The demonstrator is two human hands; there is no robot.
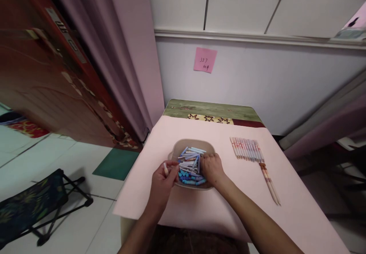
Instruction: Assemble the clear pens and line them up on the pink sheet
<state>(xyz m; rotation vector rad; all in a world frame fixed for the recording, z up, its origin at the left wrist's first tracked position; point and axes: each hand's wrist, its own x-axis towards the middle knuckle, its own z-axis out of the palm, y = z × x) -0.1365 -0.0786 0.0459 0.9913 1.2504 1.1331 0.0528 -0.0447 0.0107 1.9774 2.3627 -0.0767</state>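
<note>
A beige plastic container (178,146) stands on the pink-covered table, filled with blue, purple and white pen parts (190,166). At its left rim, my left hand (166,176) is closed around a small white and orange pen part (166,169). My right hand (211,168) reaches over the container's right rim, its fingers bent down among the parts; whether they grip one is hidden. Right of the container lies a neat row of several patterned pens (247,149). Below that row, two longer pens (270,183) lie side by side, slanting toward the front.
The pink cloth (148,162) covers most of the table, with a green patterned strip (211,110) along the back edge. A pink note (205,60) is on the wall. At the left are a folding stool (31,204), a green mat (116,164) and a red door (42,74).
</note>
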